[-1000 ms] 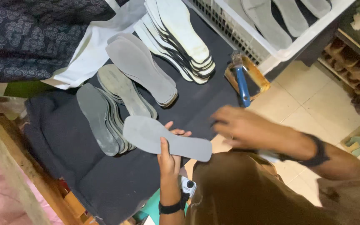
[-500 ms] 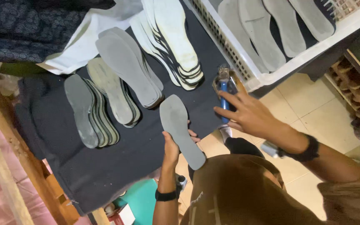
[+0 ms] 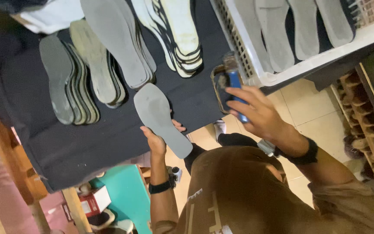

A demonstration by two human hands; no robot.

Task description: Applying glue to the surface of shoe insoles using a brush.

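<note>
Left hand [image 3: 156, 142] pinches a grey insole [image 3: 162, 119] at mid-edge, fingers closed round it, toe resting on the dark surface [image 3: 87, 143]; it looks thin, light and bendy, so gripping near the waist seems best; right hand [image 3: 256, 113] curls around a blue-handled tool [image 3: 234, 89]; beyond lie stacked insoles [image 3: 87, 69] and a white tray [image 3: 282, 69].

Left hand [image 3: 156, 141] gripping; right hand [image 3: 256, 113] curled
</note>
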